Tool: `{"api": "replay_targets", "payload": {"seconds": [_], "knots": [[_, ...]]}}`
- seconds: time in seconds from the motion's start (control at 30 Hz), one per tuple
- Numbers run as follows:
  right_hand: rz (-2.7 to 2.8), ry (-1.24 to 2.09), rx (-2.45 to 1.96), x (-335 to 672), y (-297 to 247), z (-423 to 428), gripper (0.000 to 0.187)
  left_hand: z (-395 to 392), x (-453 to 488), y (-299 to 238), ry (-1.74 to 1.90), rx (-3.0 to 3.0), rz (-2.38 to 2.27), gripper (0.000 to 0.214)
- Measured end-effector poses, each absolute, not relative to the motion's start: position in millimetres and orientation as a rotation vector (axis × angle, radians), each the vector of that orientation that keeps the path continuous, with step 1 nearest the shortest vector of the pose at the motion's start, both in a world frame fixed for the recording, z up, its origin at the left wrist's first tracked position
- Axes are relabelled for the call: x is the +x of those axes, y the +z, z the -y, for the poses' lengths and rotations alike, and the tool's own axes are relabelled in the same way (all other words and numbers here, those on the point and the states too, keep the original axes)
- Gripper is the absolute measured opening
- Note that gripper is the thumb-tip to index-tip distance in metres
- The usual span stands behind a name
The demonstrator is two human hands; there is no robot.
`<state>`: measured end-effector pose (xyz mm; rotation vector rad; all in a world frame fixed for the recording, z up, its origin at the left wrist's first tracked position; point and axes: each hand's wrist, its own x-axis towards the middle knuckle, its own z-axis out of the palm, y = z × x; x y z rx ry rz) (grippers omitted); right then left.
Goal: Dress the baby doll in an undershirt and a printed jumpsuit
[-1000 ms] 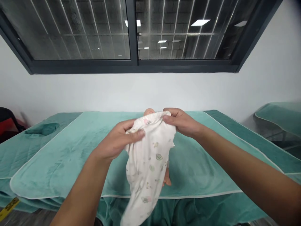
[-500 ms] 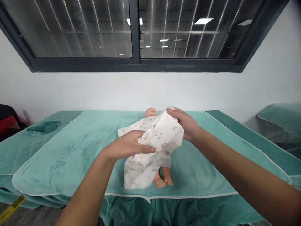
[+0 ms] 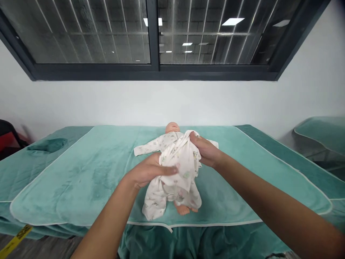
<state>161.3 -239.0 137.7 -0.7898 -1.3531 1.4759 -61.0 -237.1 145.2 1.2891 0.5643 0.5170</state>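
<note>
A baby doll lies on its back on the bed, head toward the wall, wearing a white patterned long-sleeved top. Above its body I hold up a pair of white printed baby pants, bunched at the top, with the legs hanging down. My left hand grips the left side of the cloth, thumb lying across its front. My right hand pinches the upper right edge. The doll's feet show below the hanging cloth; its legs and middle are hidden behind it.
A green plush cover with white piping spreads over the bed. A green pillow lies at the far right, and a black and red object stands at the left edge. Behind the bed is a white wall under a dark-framed window.
The pants have been turned and gathered, so both legs now hang apart. My right hand has moved lower and slightly left, and more of the doll's top shows.
</note>
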Motion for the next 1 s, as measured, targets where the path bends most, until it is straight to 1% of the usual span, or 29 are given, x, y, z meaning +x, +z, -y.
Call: {"api": "replay_targets", "payload": {"seconds": [0.07,0.13,0.23,0.3,0.37,0.5,0.6,0.7,0.8,0.93,1.0], "knots": [[1.301,1.471,-0.775,159.6,129.6,240.8,0.064,235.4,-57.3,141.3,0.735,1.164,-0.517,0.05],[1.306,1.487,-0.774,156.6,122.3,246.1,0.061,234.3,-51.1,138.3,0.934,1.026,-0.478,0.052],[1.483,1.6,-0.806,152.2,116.4,255.5,0.055,235.5,-41.9,135.6,1.007,0.902,-0.485,0.053],[1.649,1.723,-0.855,151.1,117.0,259.6,0.051,238.1,-38.8,133.4,0.952,0.879,-0.512,0.053],[1.688,1.77,-0.872,152.1,120.1,260.4,0.046,240.8,-39.8,129.5,0.896,0.901,-0.548,0.052],[1.376,1.571,-0.726,158.4,125.2,256.5,0.046,244.4,-51.7,121.9,0.708,1.075,-0.575,0.054],[1.216,1.601,-0.665,160.1,119.4,258.9,0.048,247.3,-57.5,122.1,0.467,1.254,-0.532,0.057],[1.133,1.681,-0.69,158.0,101.8,273.6,0.05,253.2,-53.5,120.5,0.495,1.252,-0.621,0.051],[1.188,1.705,-0.812,158.8,77.5,299.2,0.049,264.2,-46.6,108.4,0.566,1.142,-0.765,0.048],[1.281,1.814,-0.983,166.8,47.5,338.6,0.045,282.5,-42.6,85.0,0.361,1.097,-0.857,0.045],[1.205,1.761,-1.066,170.2,31.6,353.6,0.045,288.3,-39.6,75.8,0.299,1.167,-0.815,0.041]]}}
